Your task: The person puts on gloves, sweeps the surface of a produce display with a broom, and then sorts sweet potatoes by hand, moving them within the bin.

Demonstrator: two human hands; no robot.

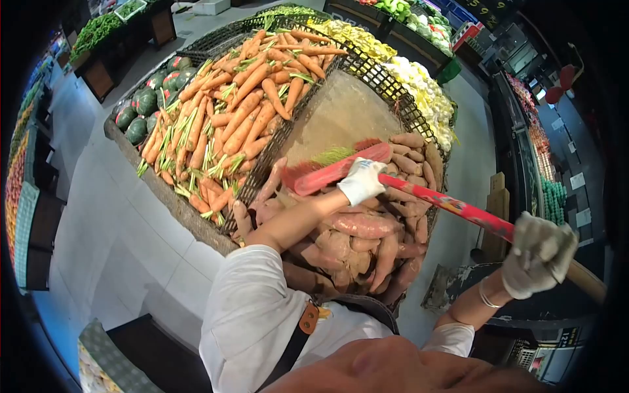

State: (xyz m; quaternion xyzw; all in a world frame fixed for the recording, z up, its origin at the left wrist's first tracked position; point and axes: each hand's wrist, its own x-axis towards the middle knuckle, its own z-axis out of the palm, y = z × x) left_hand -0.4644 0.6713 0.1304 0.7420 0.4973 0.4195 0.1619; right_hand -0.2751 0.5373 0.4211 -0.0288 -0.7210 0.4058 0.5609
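Observation:
A red broom (452, 208) lies slantwise across the produce stand, its head over the sweet potatoes. Red and green bristles show along the far side of the head, against a bare brown board (350, 108). My left hand (362, 181), in a white glove, is closed round the broom where the handle meets the head. Farther up, at the right, my gloved right hand (540, 254) is wrapped round the handle. Sweet potatoes (363, 226) are heaped beneath the broom and nearest my body, with more along the board's right side.
Carrots (242, 98) are piled left of a black mesh divider (278, 137). Dark green squashes (145, 101) sit at the stand's far left. Pale yellow-white vegetables (419, 85) lie behind another mesh divider at the right. A grey tiled floor (111, 190) surrounds the stand; shelves line the right side.

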